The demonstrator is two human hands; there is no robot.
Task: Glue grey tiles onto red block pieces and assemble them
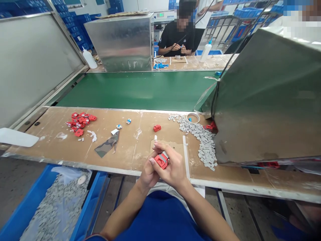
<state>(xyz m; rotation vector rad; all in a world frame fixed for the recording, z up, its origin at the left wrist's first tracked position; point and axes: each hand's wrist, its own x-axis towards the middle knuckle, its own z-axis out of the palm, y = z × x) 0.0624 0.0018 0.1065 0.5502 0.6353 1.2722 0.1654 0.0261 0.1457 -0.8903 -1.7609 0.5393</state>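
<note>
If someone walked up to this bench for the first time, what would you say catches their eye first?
Most likely the small red plastic part, held at the bench's near edge between the left hand and the right hand. Next, the heap of red plastic parts at the left of the brown worktop, and the trail of small grey flat pieces at its right, beside the large metal housing.

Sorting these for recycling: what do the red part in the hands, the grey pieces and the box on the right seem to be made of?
Red part: likely moulded plastic, with an even colour and crisp edges. Grey pieces: matte and flat; ceramic, ferrite or plastic, cannot tell. Box: sheet metal, with a dull brushed sheen and soft reflections. Both the left hand and right hand hold the red part.
</note>
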